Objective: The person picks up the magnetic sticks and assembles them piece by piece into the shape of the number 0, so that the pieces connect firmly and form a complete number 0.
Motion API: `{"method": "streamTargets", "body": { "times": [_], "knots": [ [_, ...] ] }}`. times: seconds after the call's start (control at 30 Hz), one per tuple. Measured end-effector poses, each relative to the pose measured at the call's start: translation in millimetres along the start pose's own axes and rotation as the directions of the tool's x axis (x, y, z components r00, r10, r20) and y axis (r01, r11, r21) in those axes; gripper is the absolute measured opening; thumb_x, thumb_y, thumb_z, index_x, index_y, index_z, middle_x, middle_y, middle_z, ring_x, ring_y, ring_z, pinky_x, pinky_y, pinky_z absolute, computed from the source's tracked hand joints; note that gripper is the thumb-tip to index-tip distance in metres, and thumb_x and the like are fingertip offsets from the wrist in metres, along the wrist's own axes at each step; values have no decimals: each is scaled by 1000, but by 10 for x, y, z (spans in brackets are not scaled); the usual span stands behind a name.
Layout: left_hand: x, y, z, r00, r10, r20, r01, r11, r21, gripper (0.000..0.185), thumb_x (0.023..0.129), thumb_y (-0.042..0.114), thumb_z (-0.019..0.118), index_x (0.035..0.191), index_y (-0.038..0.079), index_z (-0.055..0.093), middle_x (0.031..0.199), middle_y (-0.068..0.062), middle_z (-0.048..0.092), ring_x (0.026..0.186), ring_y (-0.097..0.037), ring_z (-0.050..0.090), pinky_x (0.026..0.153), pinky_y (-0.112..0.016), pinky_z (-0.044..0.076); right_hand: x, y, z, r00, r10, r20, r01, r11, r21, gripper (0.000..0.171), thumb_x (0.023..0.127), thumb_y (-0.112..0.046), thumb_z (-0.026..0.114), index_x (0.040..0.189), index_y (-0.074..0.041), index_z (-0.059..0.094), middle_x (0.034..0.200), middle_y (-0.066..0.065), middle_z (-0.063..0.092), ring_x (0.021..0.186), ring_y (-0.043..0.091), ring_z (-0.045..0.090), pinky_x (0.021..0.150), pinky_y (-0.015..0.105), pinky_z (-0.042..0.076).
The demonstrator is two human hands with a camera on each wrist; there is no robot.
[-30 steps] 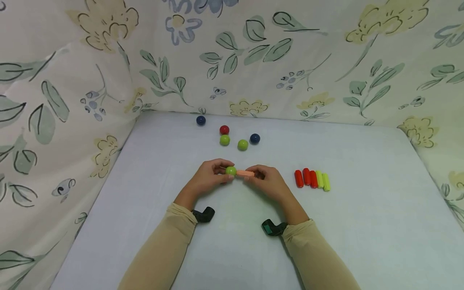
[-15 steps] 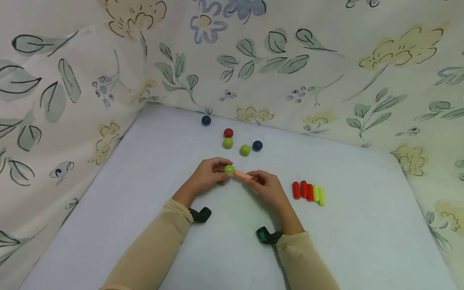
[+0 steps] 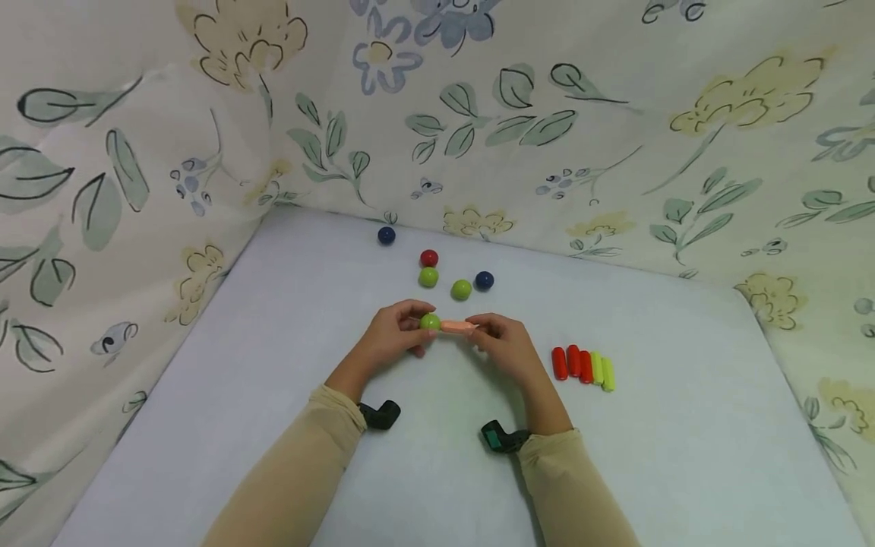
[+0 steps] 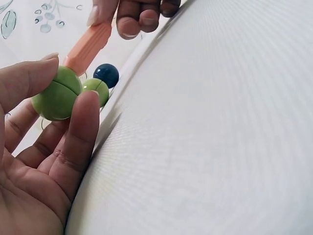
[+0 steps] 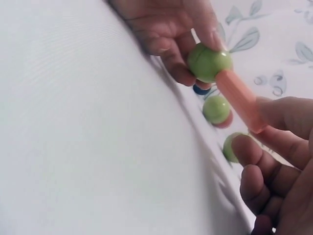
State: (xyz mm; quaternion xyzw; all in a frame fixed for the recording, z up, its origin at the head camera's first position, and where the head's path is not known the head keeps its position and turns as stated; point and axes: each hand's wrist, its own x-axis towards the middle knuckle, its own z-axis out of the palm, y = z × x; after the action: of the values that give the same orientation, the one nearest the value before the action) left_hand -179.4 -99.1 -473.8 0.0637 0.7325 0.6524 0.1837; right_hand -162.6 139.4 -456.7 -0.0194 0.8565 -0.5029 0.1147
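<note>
My left hand (image 3: 393,336) pinches a green ball (image 4: 57,94) between thumb and fingers above the table. From the other side my right hand (image 3: 502,340) pinches the far end of an orange ridged stick (image 5: 240,100) between thumb and finger. In the right wrist view the stick's near end touches the green ball; whether it sits inside a hole cannot be made out. Beyond the hands lie two loose green balls (image 3: 461,289), a red ball (image 3: 428,258) and two dark blue balls (image 3: 484,280).
Right of the right hand, red sticks (image 3: 560,363) and yellow-green sticks (image 3: 608,374) lie side by side. The white tabletop (image 3: 683,425) meets a flowered cloth (image 3: 519,167) at the back and left. Each wrist wears a black camera (image 3: 380,415).
Both hands keep hold of the ball and the stick, which stay together end to end. The stick tilted down to the right, then levelled again. The head view has turned slightly.
</note>
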Motion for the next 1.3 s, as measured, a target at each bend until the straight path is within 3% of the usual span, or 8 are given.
{"method": "streamTargets", "body": {
  "times": [0.23, 0.47, 0.8, 1.0, 1.3],
  "knots": [
    [-10, -35, 14, 999, -7, -39, 5, 1000, -28, 44, 88, 14, 74, 130, 13, 61, 120, -8, 63, 71, -23, 66, 70, -35, 58, 105, -50, 4, 998, 54, 13, -55, 997, 62, 25, 90, -37, 71, 111, -24, 72, 92, 7, 67, 83, 24, 56, 67, 31, 41],
    [8, -41, 14, 995, 42, -94, -48, 997, -58, 44, 90, 6, 71, 132, 10, 60, 117, -13, 64, 71, -21, 65, 67, -33, 58, 200, -59, 3, 999, 48, 20, -50, 995, 83, 23, 87, -28, 74, 108, -19, 74, 88, 6, 70, 82, 23, 57, 69, 31, 41],
    [60, -35, 3, 994, 63, -86, -67, 996, -50, 41, 91, 7, 69, 131, 10, 60, 116, -12, 64, 68, -22, 66, 68, -35, 58, 288, 12, -40, 999, 37, 22, -39, 998, 58, 27, 85, -36, 77, 107, -20, 75, 90, 3, 72, 82, 21, 57, 69, 29, 42],
    [43, -56, 2, 996, 36, -78, -38, 999, -23, 40, 92, 10, 69, 131, 12, 60, 113, -11, 65, 64, -24, 66, 67, -35, 58, 294, 96, -13, 999, -23, 24, 21, 999, 45, 26, 88, -37, 74, 108, -21, 74, 90, 3, 69, 83, 22, 57, 68, 29, 44],
    [66, -26, -54, 998, 37, -59, -40, 998, -53, 42, 92, 14, 70, 132, 11, 58, 117, -11, 64, 69, -24, 67, 67, -36, 59, 361, 85, 42, 993, -96, -66, 104, 987, 121, 21, 91, -24, 71, 109, -13, 72, 90, 3, 70, 77, 20, 59, 66, 25, 48]
  ]
}}
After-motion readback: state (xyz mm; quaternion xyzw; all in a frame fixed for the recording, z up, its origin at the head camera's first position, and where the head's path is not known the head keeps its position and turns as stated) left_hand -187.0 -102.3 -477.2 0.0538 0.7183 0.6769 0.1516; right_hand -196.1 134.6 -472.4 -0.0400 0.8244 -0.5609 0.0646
